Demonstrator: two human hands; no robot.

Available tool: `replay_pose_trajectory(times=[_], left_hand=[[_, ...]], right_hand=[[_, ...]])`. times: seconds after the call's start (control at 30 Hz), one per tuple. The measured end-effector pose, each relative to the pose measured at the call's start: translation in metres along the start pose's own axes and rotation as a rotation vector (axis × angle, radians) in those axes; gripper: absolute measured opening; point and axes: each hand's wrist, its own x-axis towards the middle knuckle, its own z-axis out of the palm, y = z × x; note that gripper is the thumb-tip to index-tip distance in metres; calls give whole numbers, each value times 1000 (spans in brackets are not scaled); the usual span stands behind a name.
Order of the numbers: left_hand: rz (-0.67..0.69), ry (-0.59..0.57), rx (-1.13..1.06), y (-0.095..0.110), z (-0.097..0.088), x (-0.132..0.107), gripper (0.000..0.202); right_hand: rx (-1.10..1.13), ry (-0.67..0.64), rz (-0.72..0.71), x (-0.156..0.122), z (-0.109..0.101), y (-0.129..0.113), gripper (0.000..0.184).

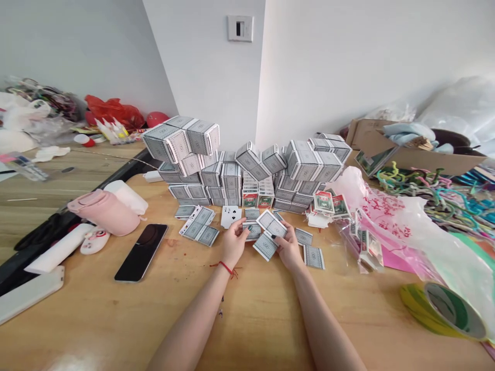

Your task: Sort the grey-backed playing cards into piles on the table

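Dark-nailed fingers of my left hand [234, 243], which wears a red string bracelet [226, 268] at the wrist, close on a grey-backed playing card [253, 233]. My right hand [290, 247] pinches a piece made of grey-backed playing cards [266, 246], its parts set at an angle to each other. Behind both hands stands a wall of card-covered blocks [232, 178]. Loose cards [201, 226] lie to the left, face-up spades cards [231, 215] sit just beyond my left hand, and more cards [313, 256] are right of my right hand.
At left are a black phone [141, 252], a pink tumbler [106, 211] and a white mouse [95, 240]. Card boxes [324, 202], plastic wrapping [386, 221], a yellow-green tape roll [443, 309], pipe cleaners [433, 193] and a cardboard box [421, 154] occupy the right.
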Motion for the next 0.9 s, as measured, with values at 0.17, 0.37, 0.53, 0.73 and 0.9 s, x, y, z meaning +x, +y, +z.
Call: replay_pose_trajectory(times=[0.17, 0.37, 0.53, 0.73, 0.9], left_hand=[[12, 157, 26, 2, -3, 2, 32], [52, 217, 96, 6, -5, -1, 33], [69, 208, 119, 7, -4, -2, 32], [32, 192, 99, 7, -5, -2, 34], [152, 216, 211, 6, -5, -1, 30]], right_hand=[[-36, 65, -35, 2, -4, 1, 48], [-109, 23, -44, -2, -1, -5, 41], [-149, -14, -67, -3, 2, -3, 41], [-154, -9, -99, -5, 2, -3, 41], [-233, -83, -63, -8, 5, -4, 41]])
